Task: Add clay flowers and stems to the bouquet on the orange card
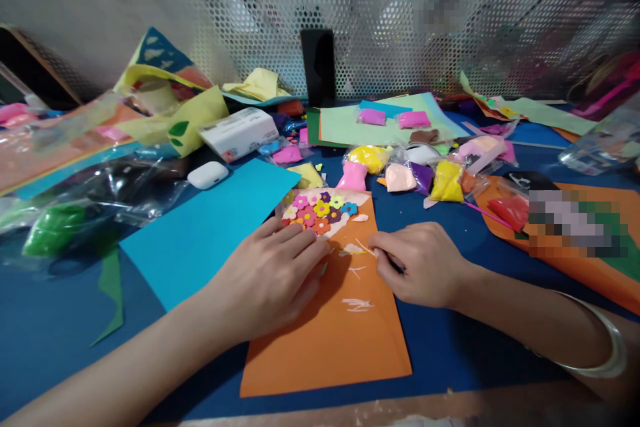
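Note:
An orange sheet of paper lies in front of me with a cluster of small colourful flowers at its far end. Thin white strands and white patches lie on the sheet below the flowers. My left hand rests over the sheet's left side, fingers curled downward; whatever its fingertips hold is hidden. At the sheet's right edge my right hand is closed in a pinch, with a thin pale strand at its fingertips. A faint yellowish line runs between the two hands.
A blue sheet lies left, with a white earbud case beyond it. Bags of coloured clay stand behind the orange sheet. A black phone leans on the perforated metal panel. Another orange sheet lies right.

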